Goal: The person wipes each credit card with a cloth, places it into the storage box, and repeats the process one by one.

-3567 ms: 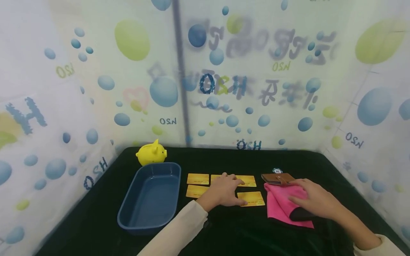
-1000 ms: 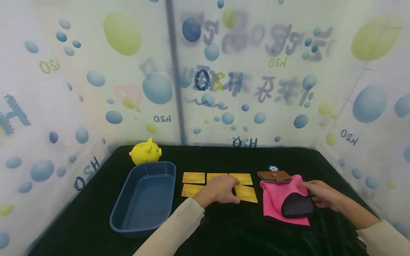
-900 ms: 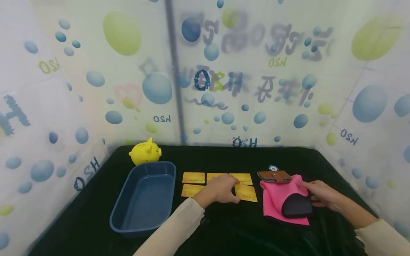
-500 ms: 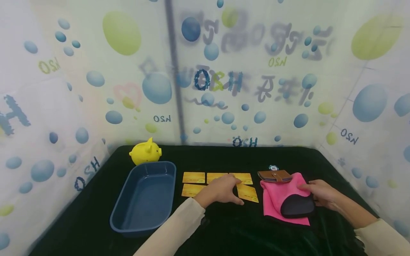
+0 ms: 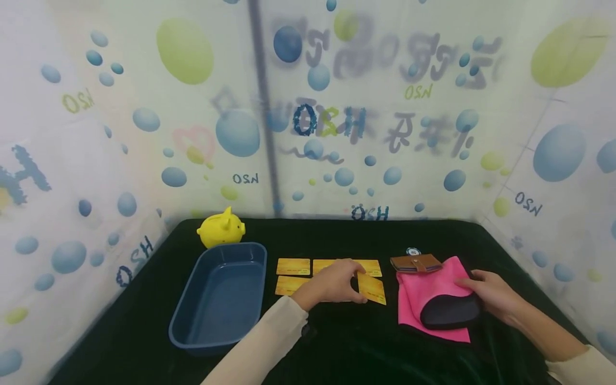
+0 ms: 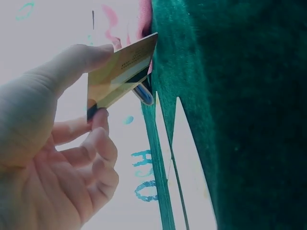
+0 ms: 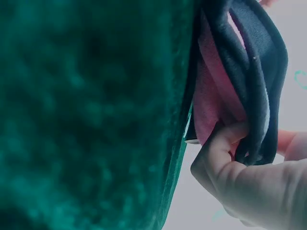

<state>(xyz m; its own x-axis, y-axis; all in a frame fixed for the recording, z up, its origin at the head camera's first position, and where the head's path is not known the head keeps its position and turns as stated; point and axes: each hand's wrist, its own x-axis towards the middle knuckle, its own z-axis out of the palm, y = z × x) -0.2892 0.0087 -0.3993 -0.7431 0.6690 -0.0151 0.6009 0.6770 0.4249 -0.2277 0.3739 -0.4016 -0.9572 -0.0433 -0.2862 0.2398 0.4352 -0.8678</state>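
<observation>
My left hand (image 5: pixel 336 282) pinches a yellow card (image 5: pixel 371 289) between thumb and fingertips. In the left wrist view the card (image 6: pixel 122 72) is tilted and raised, with the thumb of the hand (image 6: pixel 62 139) on one edge. More yellow cards (image 5: pixel 293 266) lie in rows around and partly under that hand. At the right, my right hand (image 5: pixel 498 294) pinches the edge of a pink cloth (image 5: pixel 414 299) with a black underside. The right wrist view shows the hand (image 7: pixel 254 177) gripping folds of the cloth (image 7: pixel 261 62). A brown wallet (image 5: pixel 416 263) lies at the cloth's back edge.
A blue tray (image 5: pixel 218 299) stands left of the cards, with a yellow piggy bank (image 5: pixel 221 230) behind it. A small round chip (image 5: pixel 412 251) lies behind the wallet. Dark green fabric (image 5: pixel 337 347) covers the table, and patterned curtains (image 5: pixel 385 107) surround it.
The card at my left hand has lifted off the table and is now held between thumb and fingers. My right hand has drawn the cloth's edge slightly up and right.
</observation>
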